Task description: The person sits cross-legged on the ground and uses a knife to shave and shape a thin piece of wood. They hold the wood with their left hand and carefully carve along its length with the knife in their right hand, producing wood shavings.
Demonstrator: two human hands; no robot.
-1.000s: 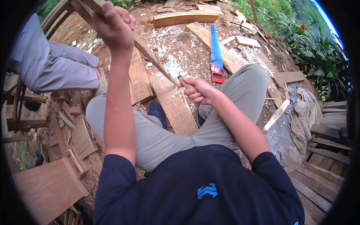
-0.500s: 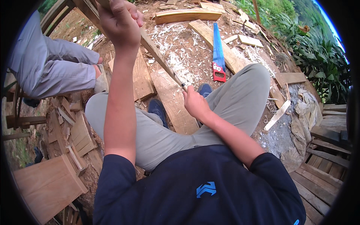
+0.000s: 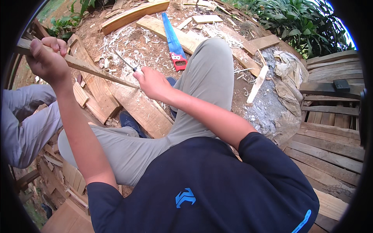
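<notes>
- Head view: the wooden strip slants from the upper left rim down toward the right hand. I cannot tell whether its lower end touches that hand.
- Left hand: fingers wrapped around the strip, close to the left rim.
- Right hand: closed around the grip of a bladed tool, blade aimed up and to the left.
- Change: half a second ago the blade lay in line with the strip; I now see a gap between them. The strip also slopes less steeply. The view has swung, so I discount part of that shift.
- Significance: I judge that the blade is not cutting at this instant.
- Below the strip: a flat board lies between the shoes, with wood shavings beyond.
- Farther out: a blue-bladed, red-handled saw lies across a plank.
- Perimeter: another person's grey-trousered legs at left, slatted wood at right.
</notes>
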